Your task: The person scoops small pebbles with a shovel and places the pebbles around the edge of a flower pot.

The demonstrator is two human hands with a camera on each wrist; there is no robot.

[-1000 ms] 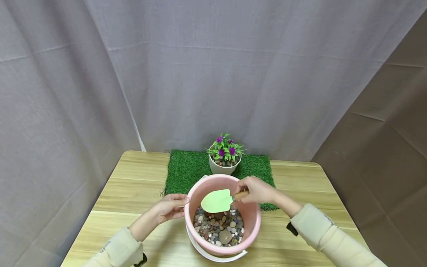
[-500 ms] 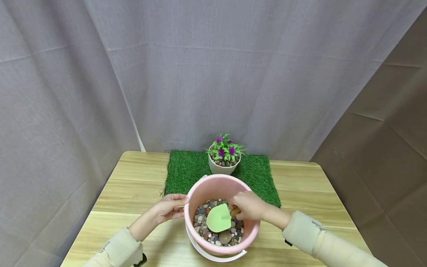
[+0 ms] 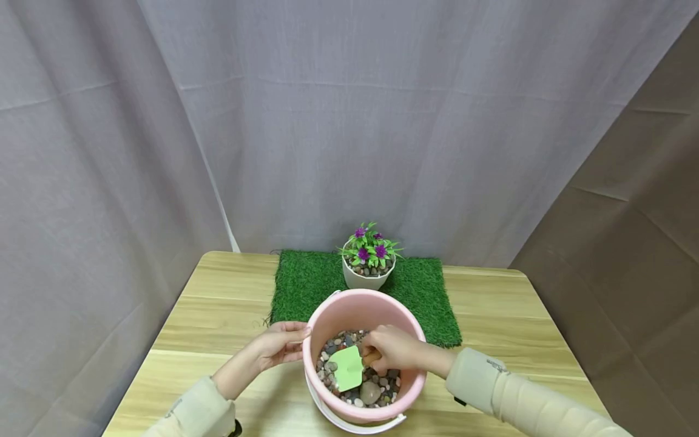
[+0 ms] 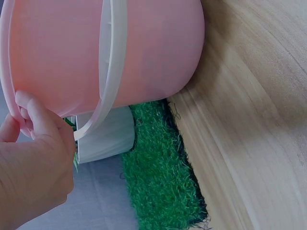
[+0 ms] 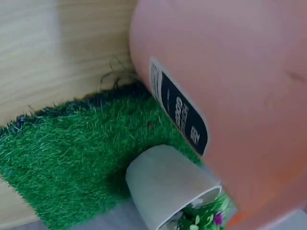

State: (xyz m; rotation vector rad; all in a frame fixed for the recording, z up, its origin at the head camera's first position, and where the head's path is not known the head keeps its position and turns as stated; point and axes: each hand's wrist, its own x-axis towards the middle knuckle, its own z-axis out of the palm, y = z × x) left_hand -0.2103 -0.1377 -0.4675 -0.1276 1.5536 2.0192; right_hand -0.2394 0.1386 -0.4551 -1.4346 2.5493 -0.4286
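Observation:
A pink bucket (image 3: 355,311) holds a bed of mixed pebbles (image 3: 334,347), with one large tan pebble (image 3: 370,392) near the front. My right hand (image 3: 397,349) reaches down inside it and grips the wooden handle of a garden trowel. The light green blade (image 3: 348,368) points left, and its tip is hidden among the pebbles. On the bucket's left side my left hand (image 3: 280,345) pinches the rim between thumb and fingers. The left wrist view shows the same left hand (image 4: 41,153) at the rim. In the right wrist view the bucket wall (image 5: 225,72) covers the right hand.
Behind the bucket a white pot (image 3: 367,281) with purple flowers (image 3: 363,255) stands on a green artificial grass mat (image 3: 306,279). The white bucket handle (image 3: 355,428) hangs down at the front. The wooden table (image 3: 235,279) backs onto grey curtains (image 3: 349,121).
My right hand has gone down and left into the bucket, taking the trowel from above the pebbles to in among them. The left hand has stayed on the rim.

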